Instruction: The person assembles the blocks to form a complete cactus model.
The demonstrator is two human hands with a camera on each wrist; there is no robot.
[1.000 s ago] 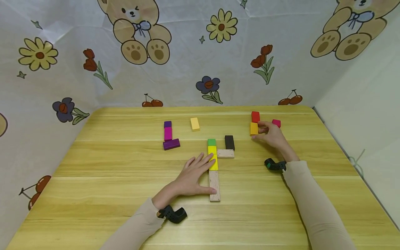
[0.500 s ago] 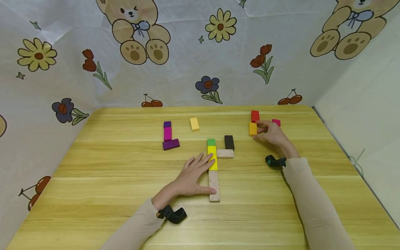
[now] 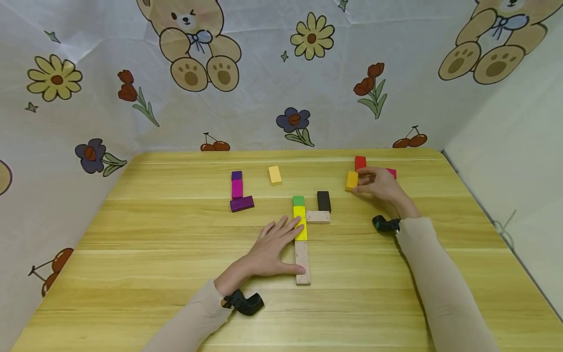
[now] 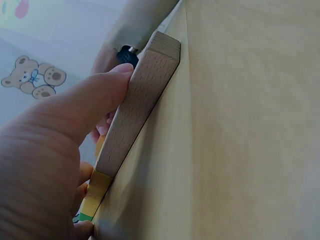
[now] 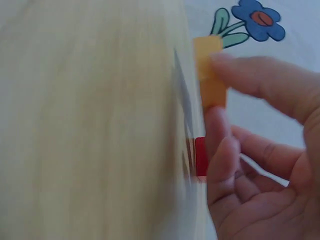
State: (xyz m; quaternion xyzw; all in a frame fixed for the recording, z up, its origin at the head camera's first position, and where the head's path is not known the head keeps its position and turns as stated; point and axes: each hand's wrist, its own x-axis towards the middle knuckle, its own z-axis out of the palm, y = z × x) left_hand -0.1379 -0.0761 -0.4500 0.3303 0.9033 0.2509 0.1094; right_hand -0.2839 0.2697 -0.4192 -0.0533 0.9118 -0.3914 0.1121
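Observation:
My right hand (image 3: 381,187) pinches an orange-yellow block (image 3: 351,181) between thumb and fingers at the far right of the table; the right wrist view shows the thumb on that block (image 5: 213,92). Just behind it lies a red block (image 3: 360,163). My left hand (image 3: 269,250) is spread over a row of blocks, its thumb on the long plain wooden block (image 3: 302,256) and its fingertips at the yellow block (image 3: 300,211). A green block (image 3: 298,201) ends the row. In the left wrist view, the thumb touches the side of the plain block (image 4: 137,95).
Beside the row lie a short plain block (image 3: 318,217) and a black block (image 3: 323,201). Further left are a purple block (image 3: 242,204), a magenta block (image 3: 237,188), a dark violet block (image 3: 236,175) and a pale yellow block (image 3: 275,175). A pink block (image 3: 391,173) is partly hidden behind my right hand.
My right hand has shifted slightly left with the orange-yellow block, which now leans at an angle and no longer lines up with the red block. The left hand has stayed put.

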